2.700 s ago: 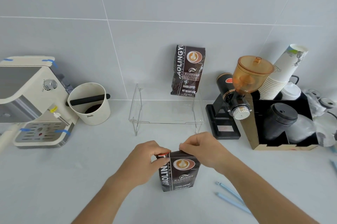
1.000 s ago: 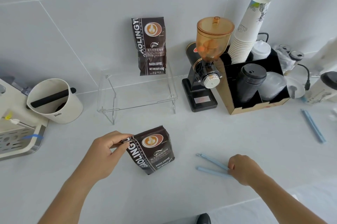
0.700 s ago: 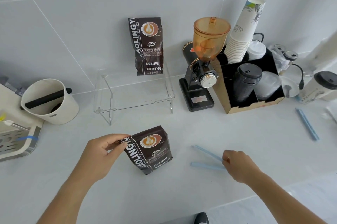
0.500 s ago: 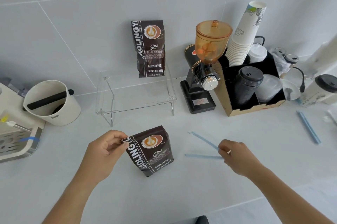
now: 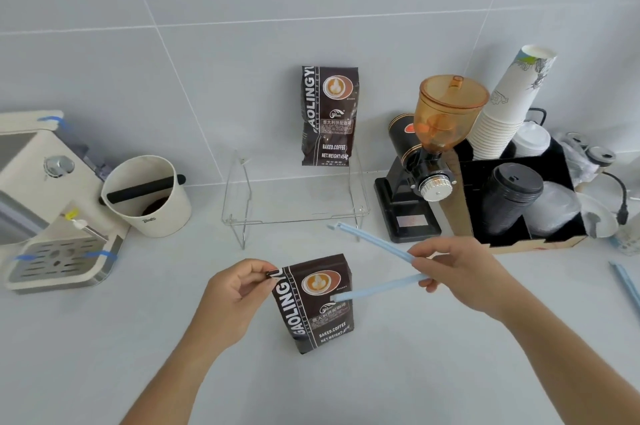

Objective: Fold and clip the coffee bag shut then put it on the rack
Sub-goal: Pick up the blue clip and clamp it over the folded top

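A dark brown coffee bag (image 5: pixel 317 317) stands upright on the white counter with its top folded down. My left hand (image 5: pixel 239 293) pinches the folded top at its left corner. My right hand (image 5: pixel 457 269) holds a light blue bag clip (image 5: pixel 374 290) by its hinge end, spread open in a V. One arm of the clip lies across the bag's front; the other points toward the clear acrylic rack (image 5: pixel 298 215) behind. A second, taller coffee bag (image 5: pixel 327 116) stands on the rack against the wall.
An espresso machine (image 5: pixel 41 203) and a cream knock box (image 5: pixel 149 196) sit at the left. A coffee grinder (image 5: pixel 426 161) and a cardboard box of cups and lids (image 5: pixel 519 203) stand right of the rack. Another blue clip (image 5: pixel 625 281) lies at the right edge.
My right hand picked the blue clip up off the counter and brought it, spread open, up to the bag. My left hand has kept its pinch on the folded top.
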The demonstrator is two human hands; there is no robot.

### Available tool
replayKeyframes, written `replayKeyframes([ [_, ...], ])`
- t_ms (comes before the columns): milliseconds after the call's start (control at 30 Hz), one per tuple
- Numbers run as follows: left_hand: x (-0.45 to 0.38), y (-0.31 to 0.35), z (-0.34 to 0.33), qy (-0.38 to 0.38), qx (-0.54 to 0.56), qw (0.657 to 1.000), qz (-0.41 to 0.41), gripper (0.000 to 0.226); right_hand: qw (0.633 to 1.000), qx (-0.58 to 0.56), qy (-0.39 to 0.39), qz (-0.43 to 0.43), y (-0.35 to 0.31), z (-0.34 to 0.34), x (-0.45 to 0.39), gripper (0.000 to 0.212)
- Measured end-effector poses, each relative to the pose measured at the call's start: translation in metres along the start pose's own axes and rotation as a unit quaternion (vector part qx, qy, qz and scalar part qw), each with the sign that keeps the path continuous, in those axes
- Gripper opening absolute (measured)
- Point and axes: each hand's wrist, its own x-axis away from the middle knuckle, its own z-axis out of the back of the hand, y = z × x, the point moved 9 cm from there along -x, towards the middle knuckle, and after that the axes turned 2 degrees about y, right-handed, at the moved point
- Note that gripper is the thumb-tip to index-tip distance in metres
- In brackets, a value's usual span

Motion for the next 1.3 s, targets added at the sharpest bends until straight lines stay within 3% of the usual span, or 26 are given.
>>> replayKeyframes([
  [167,-0.005,0.001,-0.012,-0.030,0.010,0.999,0.008,0.019,0.999,0.017,-0.027,0.024,-0.022,-0.026,-0.013,0.010],
  [633,-0.003,-0.008,-0.006,0.029,0.083,0.996,0.034,0.014,0.994,0.013,-0.107,0.027,-0.037,-0.075,-0.038,0.014],
  [933,-0.005,-0.010,-0.008,0.076,0.082,0.994,0.011,0.012,0.972,-0.074,-0.223,0.012,-0.026,-0.089,-0.036,0.016],
  [1033,-0.004,-0.009,-0.010,0.087,0.076,0.993,0.008,0.017,0.961,-0.098,-0.258,-0.001,-0.019,-0.093,-0.034,0.031],
  [1167,-0.002,-0.011,-0.010,0.096,0.062,0.993,0.010,0.018,0.953,-0.147,-0.265,-0.003,-0.014,-0.093,-0.032,0.034],
  [1300,-0.006,-0.010,-0.010,0.081,0.067,0.994,0.017,0.017,0.958,-0.182,-0.222,0.005,-0.011,-0.091,-0.035,0.031],
])
